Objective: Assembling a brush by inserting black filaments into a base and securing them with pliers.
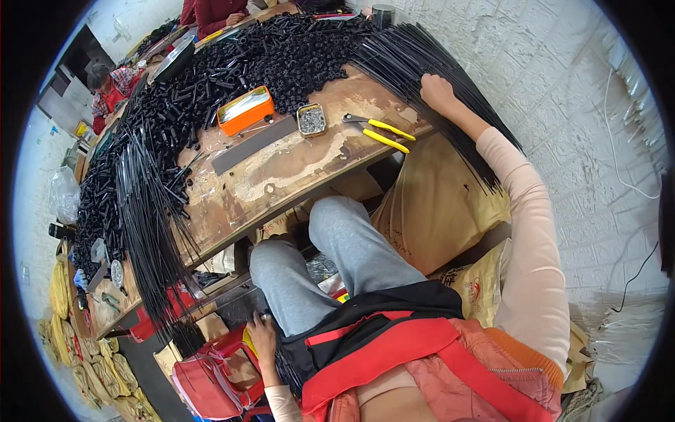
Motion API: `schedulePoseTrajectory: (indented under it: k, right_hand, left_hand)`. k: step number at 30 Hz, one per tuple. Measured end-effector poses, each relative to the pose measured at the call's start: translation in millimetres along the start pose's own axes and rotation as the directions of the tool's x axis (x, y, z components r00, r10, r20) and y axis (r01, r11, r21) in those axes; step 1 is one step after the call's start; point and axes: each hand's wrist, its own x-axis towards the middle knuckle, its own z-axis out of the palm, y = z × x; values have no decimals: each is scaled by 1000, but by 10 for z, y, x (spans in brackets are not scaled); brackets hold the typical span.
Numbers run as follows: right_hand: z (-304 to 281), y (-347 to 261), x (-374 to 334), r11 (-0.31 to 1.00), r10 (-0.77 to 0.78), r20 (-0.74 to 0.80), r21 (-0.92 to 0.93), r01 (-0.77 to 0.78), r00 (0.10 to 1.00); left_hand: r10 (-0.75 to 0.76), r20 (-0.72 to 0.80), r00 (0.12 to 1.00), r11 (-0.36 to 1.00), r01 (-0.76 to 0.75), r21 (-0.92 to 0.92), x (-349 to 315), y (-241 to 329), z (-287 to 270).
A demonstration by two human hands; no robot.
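My right hand (437, 91) is closed at the far right of the workbench, its fingers on a thick bundle of thin black rods (467, 144) that overhangs the bench edge. How many rods it grips is hidden. My left hand (263, 339) hangs low beside my left thigh, fingers curled. A bit of yellow shows next to it, but what it holds is not clear. Yellow-handled pliers (380, 132) lie on the wooden workbench (281, 172), beside a small square tin (311, 120) of tiny metal parts. Left of that sits an orange box (245, 111).
Black tube pieces (232, 67) are heaped across the bench. Another bundle of black rods (144, 204) droops over its left edge. A flat grey strip (254, 145) lies in front of the box. Below are a red backpack (207, 383) and sacks (439, 204). A co-worker (112, 91) sits far left.
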Motion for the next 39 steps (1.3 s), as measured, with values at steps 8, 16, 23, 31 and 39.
schedulePoseTrajectory:
  k: [8,16,23,31,39]
  right_hand:
    - [-605,476,584,979,7,46,204,-17,999]
    - [-1677,-116,1140,204,-201,542,838,-506,816]
    - [-2418,-1145,349,-232,-205,245,928,-290,948]
    - [-2681,-2303,-452,-708,-350,38,643,-291,936]
    - [-2958,-1980,-382,158,-865,294,929,-335,407]
  left_hand:
    - [-2,400,916,1000,-8,23,321,325,-512]
    - [392,139,909,915,-401,47,440,1564,-1527]
    - [811,-40,584,379,-576,-724,735,2968,-2175]
    - [605,163,779,-1,205,-979,679,3602,-2100]
    - [321,4,947,9,2,-1000,626,2808,-2330]
